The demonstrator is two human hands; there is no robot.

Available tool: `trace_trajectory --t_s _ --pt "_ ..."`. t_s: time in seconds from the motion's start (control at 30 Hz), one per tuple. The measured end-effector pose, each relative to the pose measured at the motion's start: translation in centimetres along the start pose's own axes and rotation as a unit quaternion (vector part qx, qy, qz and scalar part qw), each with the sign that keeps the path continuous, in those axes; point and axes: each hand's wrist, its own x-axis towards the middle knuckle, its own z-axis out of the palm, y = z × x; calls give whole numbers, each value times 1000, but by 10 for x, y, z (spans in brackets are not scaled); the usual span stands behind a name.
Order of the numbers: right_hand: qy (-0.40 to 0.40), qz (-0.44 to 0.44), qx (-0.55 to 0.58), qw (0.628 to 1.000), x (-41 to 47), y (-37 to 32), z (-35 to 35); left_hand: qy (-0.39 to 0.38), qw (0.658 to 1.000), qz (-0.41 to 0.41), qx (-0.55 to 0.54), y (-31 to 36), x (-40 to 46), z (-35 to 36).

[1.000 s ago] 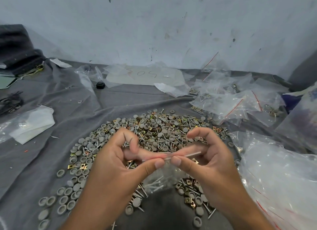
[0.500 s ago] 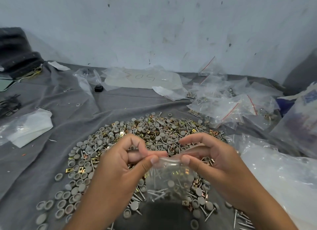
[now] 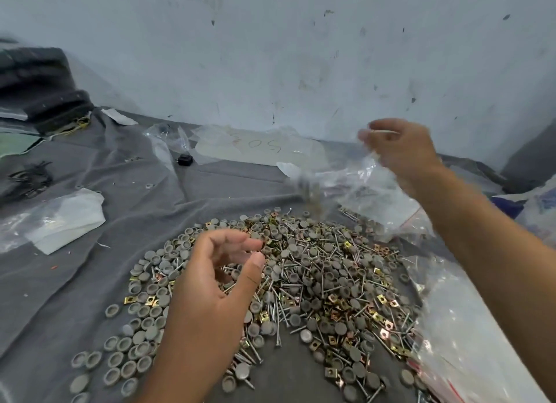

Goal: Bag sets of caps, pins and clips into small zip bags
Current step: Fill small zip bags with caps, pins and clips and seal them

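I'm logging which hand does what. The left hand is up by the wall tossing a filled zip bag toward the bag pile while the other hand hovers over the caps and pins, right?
Not quite: the head view shows the right hand up by the wall with the blurred zip bag. The left hand hovers, holding nothing, over the heap of caps, pins and clips.

This looks like a makeshift packing workroom, not a tidy factory line. A creased grey cloth [image 3: 90, 270] covers the work surface, and dumped loose in its middle is a big heap of grey caps [image 3: 144, 336], steel pins [image 3: 301, 282] and brass clips [image 3: 382, 298]. Clear zip bags [image 3: 361, 189] lie piled toward the far right edge, more plastic [image 3: 469, 327] along the right. A sheet [image 3: 258, 148] with handwritten numbers sits at the far edge. Behind it rises a scuffed, stained white wall [image 3: 270, 56], with dark folded stuff [image 3: 39, 86] at the far left corner.
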Motion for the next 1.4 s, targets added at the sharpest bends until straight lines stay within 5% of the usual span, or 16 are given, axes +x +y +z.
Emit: trace_trajectory --t_s 0.13,0.27,0.4,0.47,0.57,0.67,0.7,0.77,1.03,1.17,1.3,1.4 --pt "201 177 110 957 38 58 -36 -14 1000 -10 16 2 0 1" --pt "138 358 120 916 10 143 -74 -14 1000 -8 24 2 0 3" --pt "157 363 151 906 -30 150 -97 -22 1000 -4 21 4 -3 4" --pt "142 323 79 932 -52 133 -108 -28 999 -5 18 5 -4 4" --pt "-13 256 -140 956 -107 105 -133 -34 999 -5 14 6 -6 4" --pt "-168 222 -392 877 -179 105 -154 -40 999 -13 7 7 -6 4" --pt "-177 221 -459 842 -202 111 -156 -45 999 -14 6 8 -7 4" --pt "-127 175 -493 843 -230 125 -155 -51 999 -16 2 10 -9 6" --pt "7 90 -360 929 -220 98 -146 -65 997 -12 41 14 -15 13" --pt "-15 82 -3 997 -206 41 -105 -122 990 -19 62 12 -20 19" --pt "-138 188 323 917 -195 7 -38 -225 971 -80 -25 15 -24 28" --pt "-137 252 439 852 -191 3 0 -226 960 -117 -119 22 -23 30"
